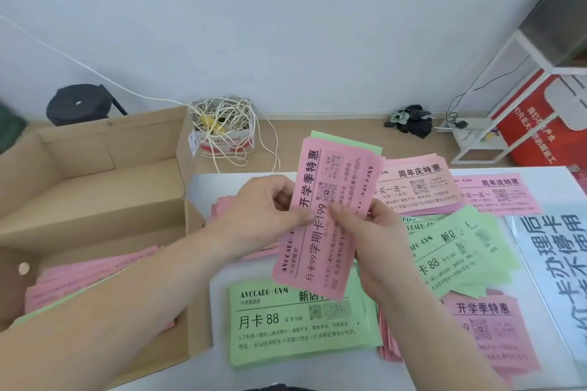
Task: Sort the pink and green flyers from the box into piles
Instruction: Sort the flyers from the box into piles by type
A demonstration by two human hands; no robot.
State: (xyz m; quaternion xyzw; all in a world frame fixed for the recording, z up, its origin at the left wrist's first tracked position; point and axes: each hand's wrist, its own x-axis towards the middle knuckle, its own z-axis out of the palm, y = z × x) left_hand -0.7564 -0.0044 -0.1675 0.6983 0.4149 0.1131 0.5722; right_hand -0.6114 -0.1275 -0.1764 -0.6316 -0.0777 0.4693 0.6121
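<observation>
Fingers (297,213) of left hand (260,209) and right hand (378,238) pinch a thin sheaf of rectangular paper flyers (317,257), pink on top, a green edge behind, held over the white tabletop (222,182) right of the open brown cardboard box (95,200), where more pink flyers (79,279) lie. Risk: sheets cling, so a thumb may slide off two together and land a green on pink. The splayed green pile (460,251) at right sits against the near pink pile (486,327); a loose drop could mix them

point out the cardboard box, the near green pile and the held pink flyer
cardboard box (95,187): head view, bare inner flap
near green pile (286,336): head view, top sheet's middle
held pink flyer (333,168): head view, upper half
</observation>
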